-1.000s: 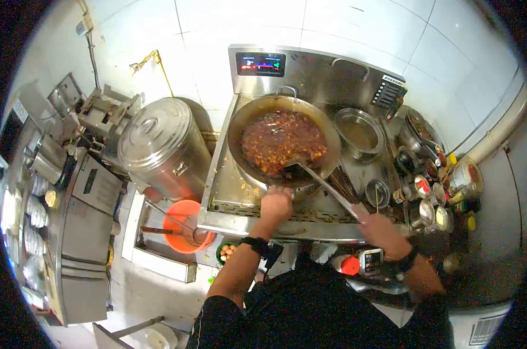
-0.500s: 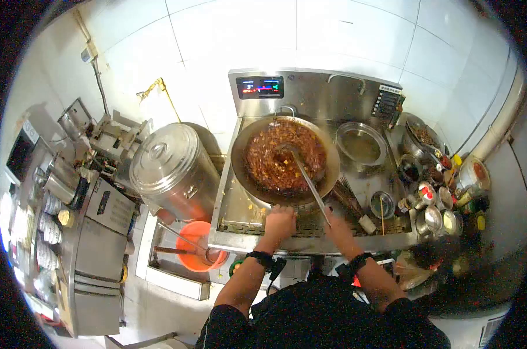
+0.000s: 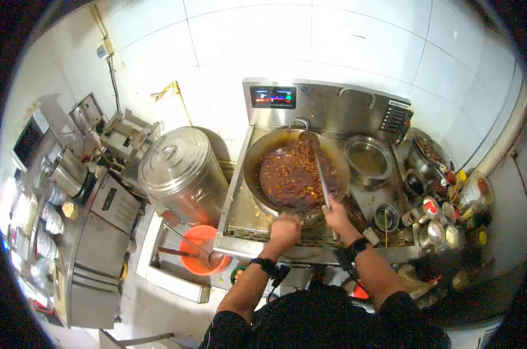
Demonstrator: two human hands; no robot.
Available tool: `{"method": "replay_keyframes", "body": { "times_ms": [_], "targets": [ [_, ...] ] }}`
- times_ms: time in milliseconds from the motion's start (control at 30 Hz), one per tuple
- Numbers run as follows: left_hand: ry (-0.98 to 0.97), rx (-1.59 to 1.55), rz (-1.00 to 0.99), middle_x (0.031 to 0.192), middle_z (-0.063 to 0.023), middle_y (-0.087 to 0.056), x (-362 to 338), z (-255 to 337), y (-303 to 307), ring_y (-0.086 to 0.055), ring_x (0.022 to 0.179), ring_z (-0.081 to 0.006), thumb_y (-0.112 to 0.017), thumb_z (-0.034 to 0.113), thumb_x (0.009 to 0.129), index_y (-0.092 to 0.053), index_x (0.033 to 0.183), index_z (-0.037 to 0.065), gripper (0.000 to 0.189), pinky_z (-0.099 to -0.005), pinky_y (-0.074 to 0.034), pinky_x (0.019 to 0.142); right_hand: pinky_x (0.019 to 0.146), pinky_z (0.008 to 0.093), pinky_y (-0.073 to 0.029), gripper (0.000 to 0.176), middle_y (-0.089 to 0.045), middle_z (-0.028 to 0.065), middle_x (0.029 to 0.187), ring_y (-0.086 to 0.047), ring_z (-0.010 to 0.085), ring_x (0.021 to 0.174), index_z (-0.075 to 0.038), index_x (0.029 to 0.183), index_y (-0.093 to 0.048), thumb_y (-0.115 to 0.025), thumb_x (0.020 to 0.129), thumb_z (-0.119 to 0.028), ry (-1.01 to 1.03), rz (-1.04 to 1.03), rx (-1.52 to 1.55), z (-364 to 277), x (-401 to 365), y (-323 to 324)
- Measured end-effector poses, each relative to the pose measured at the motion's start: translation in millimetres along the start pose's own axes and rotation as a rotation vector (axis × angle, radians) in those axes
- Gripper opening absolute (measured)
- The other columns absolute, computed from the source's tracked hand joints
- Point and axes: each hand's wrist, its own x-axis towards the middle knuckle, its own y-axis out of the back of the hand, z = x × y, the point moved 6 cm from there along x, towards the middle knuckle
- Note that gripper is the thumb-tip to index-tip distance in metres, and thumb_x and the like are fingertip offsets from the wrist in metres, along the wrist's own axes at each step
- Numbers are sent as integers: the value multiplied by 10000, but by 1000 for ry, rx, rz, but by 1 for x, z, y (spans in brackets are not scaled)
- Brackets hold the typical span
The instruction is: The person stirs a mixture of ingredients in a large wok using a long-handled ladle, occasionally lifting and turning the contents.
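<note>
A large wok (image 3: 253, 185) sits on the steel stove and holds a dark red-brown, chunky, oily sauce (image 3: 292, 177). My left hand (image 3: 286, 228) is closed at the wok's near edge; the part it grips is covered by the fingers. In my right hand (image 3: 339, 217) is the long metal handle of a ladle (image 3: 322, 177). The ladle slants up and away across the wok. Its sauce-coated head lies against the far inner wall, next to the wok's far loop handle (image 3: 299, 123).
Right of the wok are a round steel pan (image 3: 368, 160), a bamboo brush (image 3: 353, 208), a small bowl (image 3: 386, 217) and several seasoning containers (image 3: 435, 230). On the left stand a lidded steel pot (image 3: 185, 174) and an orange bucket (image 3: 198, 247). A control screen (image 3: 273, 97) is behind the wok.
The ladle's head has moved from the middle of the sauce to the wok's far wall, and sauce is pushed up there. My left hand stays at the near edge. The camera view has shifted slightly.
</note>
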Motion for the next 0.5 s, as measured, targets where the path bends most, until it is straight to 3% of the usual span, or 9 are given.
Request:
{"method": "replay_keyframes", "body": {
  "times_ms": [67,133,233,333,433,500],
  "targets": [
    [14,0,3,888,-147,-664,-1,2,4,-612,915,-332,-570,267,917,-619,891,52,222,-429,-524,779,478,314,-396,605,-548,36,643,-500,132,512,-94,1540,-303,-553,993,-160,-216,-92,277,-24,-18,-15],
    [24,13,-15,890,-151,-665,-1,5,6,-614,918,-331,-564,262,916,-621,894,53,218,-426,-522,781,495,313,-425,603,-542,40,649,-505,126,519,-66,1531,-304,-549,990,-171,-50,-101,210,-24,-20,-29],
    [23,49,-54,899,-158,-666,0,6,5,-616,922,-330,-553,258,917,-624,898,51,220,-424,-515,799,561,364,-477,638,-600,87,700,-578,189,569,-37,1523,-297,-562,959,-174,15,-227,121,-26,-53,-21],
    [11,53,-45,915,-161,-668,0,6,4,-617,927,-329,-540,260,925,-626,903,46,232,-426,-504,822,679,446,-513,676,-671,176,821,-662,320,689,6,1501,-302,-580,907,-157,304,-74,-28,-10,-69,-16],
    [10,27,-4,932,-154,-670,-3,6,2,-612,938,-326,-533,262,933,-627,908,42,241,-429,-498,833,804,507,-505,677,-678,251,958,-669,425,882,-43,1498,-329,-582,881,-160,532,48,-318,-2,-109,4],
    [20,10,37,940,-148,-671,-5,6,4,-609,945,-321,-535,265,935,-627,912,42,242,-429,-498,829,834,518,-503,658,-670,268,991,-649,460,918,-101,1498,-343,-571,885,-172,302,-71,-400,-10,-134,29]
  ]
}}
